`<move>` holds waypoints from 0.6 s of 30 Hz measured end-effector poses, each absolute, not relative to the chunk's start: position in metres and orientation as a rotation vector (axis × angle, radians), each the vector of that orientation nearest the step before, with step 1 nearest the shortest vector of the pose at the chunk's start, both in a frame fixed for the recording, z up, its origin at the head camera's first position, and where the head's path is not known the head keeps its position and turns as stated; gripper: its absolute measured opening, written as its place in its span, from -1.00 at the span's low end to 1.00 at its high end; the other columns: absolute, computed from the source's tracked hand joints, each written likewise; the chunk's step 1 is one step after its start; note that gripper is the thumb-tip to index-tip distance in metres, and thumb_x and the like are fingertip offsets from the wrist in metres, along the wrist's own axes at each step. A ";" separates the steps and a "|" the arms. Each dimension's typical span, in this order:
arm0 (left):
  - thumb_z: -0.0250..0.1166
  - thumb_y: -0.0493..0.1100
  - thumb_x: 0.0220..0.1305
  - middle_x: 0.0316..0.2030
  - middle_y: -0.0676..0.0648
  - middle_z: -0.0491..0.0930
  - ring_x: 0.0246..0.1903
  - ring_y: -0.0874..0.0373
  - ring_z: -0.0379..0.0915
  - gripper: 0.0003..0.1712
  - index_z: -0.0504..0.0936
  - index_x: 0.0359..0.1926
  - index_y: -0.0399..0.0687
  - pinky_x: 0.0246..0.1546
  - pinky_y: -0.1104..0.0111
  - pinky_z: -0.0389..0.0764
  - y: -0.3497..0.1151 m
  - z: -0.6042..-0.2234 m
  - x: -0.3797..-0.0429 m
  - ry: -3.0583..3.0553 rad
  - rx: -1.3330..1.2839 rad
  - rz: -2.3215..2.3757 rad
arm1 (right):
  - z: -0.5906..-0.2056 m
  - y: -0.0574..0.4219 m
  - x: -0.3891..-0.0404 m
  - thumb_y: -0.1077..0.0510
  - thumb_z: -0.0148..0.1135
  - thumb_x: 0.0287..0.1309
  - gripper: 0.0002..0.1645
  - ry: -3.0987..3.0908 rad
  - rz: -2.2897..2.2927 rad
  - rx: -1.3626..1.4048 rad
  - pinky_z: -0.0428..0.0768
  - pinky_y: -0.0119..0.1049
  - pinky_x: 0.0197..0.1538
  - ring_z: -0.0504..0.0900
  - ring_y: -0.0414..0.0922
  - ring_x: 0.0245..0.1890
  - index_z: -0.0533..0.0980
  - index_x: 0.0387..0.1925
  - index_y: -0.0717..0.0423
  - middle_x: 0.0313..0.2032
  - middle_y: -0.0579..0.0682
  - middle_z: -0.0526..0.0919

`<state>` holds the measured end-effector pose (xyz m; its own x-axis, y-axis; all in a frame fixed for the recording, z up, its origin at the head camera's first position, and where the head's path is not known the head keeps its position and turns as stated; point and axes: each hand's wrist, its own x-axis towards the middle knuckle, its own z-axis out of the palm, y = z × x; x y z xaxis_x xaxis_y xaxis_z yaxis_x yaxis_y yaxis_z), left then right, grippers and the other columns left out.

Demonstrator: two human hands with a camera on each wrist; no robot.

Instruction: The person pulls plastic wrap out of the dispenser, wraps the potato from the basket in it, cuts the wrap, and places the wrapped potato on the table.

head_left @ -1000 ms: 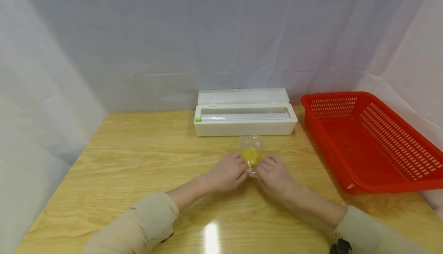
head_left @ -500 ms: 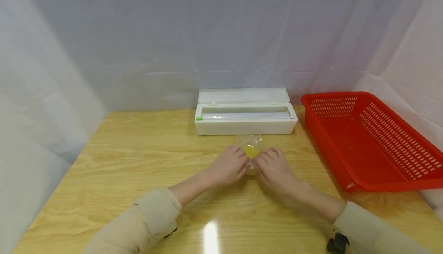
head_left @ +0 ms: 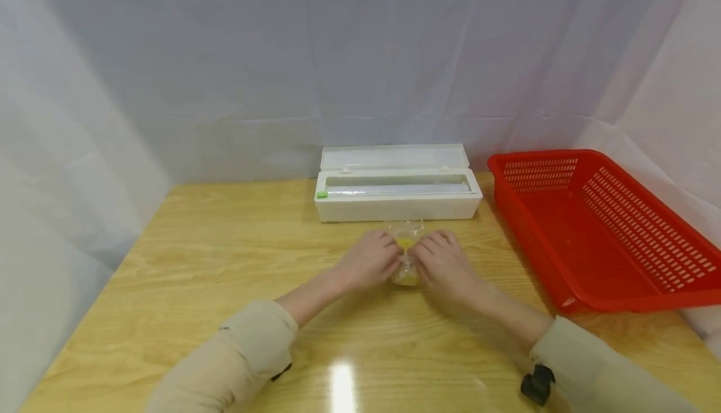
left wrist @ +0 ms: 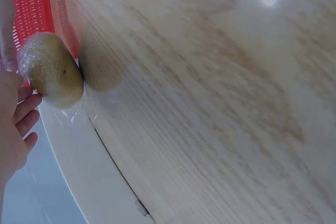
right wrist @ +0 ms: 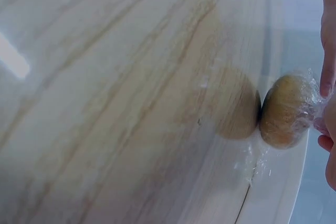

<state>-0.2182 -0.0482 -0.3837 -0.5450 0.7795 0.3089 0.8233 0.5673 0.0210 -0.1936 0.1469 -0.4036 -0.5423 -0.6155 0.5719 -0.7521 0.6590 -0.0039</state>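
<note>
Pinching clear film (right wrist: 307,107), the person's left hand (head_left: 370,260) and right hand (head_left: 444,263), both curled, sit close together over a potato-like item (left wrist: 64,77), which rests wrapped on the bench (head_left: 225,231) in front of the open white box (head_left: 400,208).

The left hand (head_left: 372,259) and right hand (head_left: 445,265) partly hide the potato (head_left: 407,280).

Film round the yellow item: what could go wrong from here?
The film might tear where the left grip and right grip bunch it. The rounded item could roll on the table if let go. The film's loose edge, near the box, might fold over unevenly.
</note>
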 end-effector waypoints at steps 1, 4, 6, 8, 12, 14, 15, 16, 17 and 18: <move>0.17 -0.15 0.25 -0.31 -0.04 0.61 -0.21 0.10 0.45 -0.80 0.63 -0.21 -0.16 -0.06 0.29 0.43 -0.048 -0.383 -0.219 -2.537 -1.329 -0.233 | -0.404 0.147 -0.195 0.23 0.11 0.14 -0.89 -2.338 0.338 1.058 0.31 -0.04 0.03 0.47 0.00 -0.19 0.51 -0.29 0.15 -0.31 0.01 0.57; 0.15 -0.15 0.26 -0.31 -0.04 0.61 -0.21 0.09 0.45 -0.80 0.65 -0.22 -0.14 -0.06 0.26 0.43 -0.048 -0.383 -0.222 -2.540 -1.323 -0.233 | -0.404 0.147 -0.199 0.19 0.08 0.15 -0.86 -2.277 0.305 1.041 0.35 -0.03 -0.04 0.49 0.03 -0.22 0.50 -0.31 0.18 -0.33 0.05 0.58; 0.12 -0.13 0.29 -0.30 -0.03 0.61 -0.19 0.09 0.44 -0.78 0.65 -0.23 -0.11 -0.06 0.25 0.42 -0.048 -0.383 -0.222 -2.550 -1.314 -0.221 | -0.405 0.147 -0.203 0.14 0.01 0.22 -0.79 -2.220 0.268 1.025 0.38 -0.02 -0.09 0.50 0.05 -0.24 0.49 -0.33 0.21 -0.34 0.08 0.58; 0.08 -0.10 0.32 -0.29 -0.02 0.61 -0.17 0.08 0.43 -0.75 0.66 -0.23 -0.09 -0.05 0.25 0.40 -0.047 -0.383 -0.223 -2.565 -1.306 -0.198 | -0.406 0.147 -0.206 0.07 -0.08 0.29 -0.69 -2.171 0.220 1.009 0.40 -0.01 -0.12 0.51 0.06 -0.26 0.49 -0.35 0.21 -0.36 0.09 0.57; 0.03 -0.09 0.34 -0.31 0.00 0.61 -0.18 0.09 0.42 -0.71 0.67 -0.25 -0.07 -0.08 0.26 0.40 -0.046 -0.383 -0.223 -2.580 -1.279 -0.145 | -0.408 0.146 -0.209 0.06 -0.14 0.31 -0.67 -2.160 0.144 0.998 0.40 -0.04 -0.13 0.50 0.05 -0.26 0.47 -0.35 0.20 -0.35 0.08 0.55; 0.03 -0.09 0.33 -0.34 0.00 0.60 -0.21 0.09 0.42 -0.71 0.66 -0.28 -0.07 -0.10 0.26 0.41 -0.045 -0.382 -0.223 -2.582 -1.259 -0.132 | -0.408 0.146 -0.210 0.11 -0.06 0.23 -0.76 -2.182 0.112 0.993 0.40 -0.05 -0.13 0.50 0.05 -0.26 0.47 -0.35 0.19 -0.35 0.08 0.55; 0.04 -0.09 0.33 -0.36 0.00 0.59 -0.23 0.10 0.42 -0.72 0.66 -0.30 -0.07 -0.12 0.26 0.41 -0.044 -0.382 -0.223 -2.583 -1.248 -0.129 | -0.408 0.145 -0.210 0.14 -0.01 0.17 -0.81 -2.192 0.092 0.989 0.41 -0.06 -0.13 0.50 0.04 -0.26 0.47 -0.35 0.19 -0.34 0.08 0.55; 0.04 -0.10 0.32 -0.37 0.00 0.58 -0.24 0.10 0.41 -0.73 0.65 -0.32 -0.07 -0.12 0.27 0.41 -0.044 -0.382 -0.223 -2.584 -1.238 -0.127 | -0.408 0.145 -0.210 0.17 0.03 0.13 -0.84 -2.206 0.081 0.988 0.41 -0.06 -0.12 0.50 0.04 -0.25 0.47 -0.35 0.19 -0.34 0.08 0.55; 0.05 -0.10 0.31 -0.37 0.00 0.57 -0.25 0.10 0.41 -0.75 0.63 -0.33 -0.08 -0.13 0.27 0.41 -0.044 -0.382 -0.223 -2.582 -1.229 -0.124 | -0.408 0.145 -0.211 0.19 0.06 0.08 -0.86 -2.222 0.072 0.987 0.41 -0.06 -0.12 0.50 0.05 -0.25 0.47 -0.34 0.19 -0.34 0.08 0.55; 0.06 -0.11 0.30 -0.38 0.00 0.56 -0.26 0.11 0.40 -0.77 0.62 -0.33 -0.08 -0.14 0.28 0.41 -0.043 -0.382 -0.224 -2.572 -1.223 -0.116 | -0.408 0.144 -0.210 0.20 0.08 0.07 -0.87 -2.240 0.060 0.982 0.41 -0.06 -0.11 0.50 0.04 -0.24 0.47 -0.34 0.19 -0.34 0.08 0.55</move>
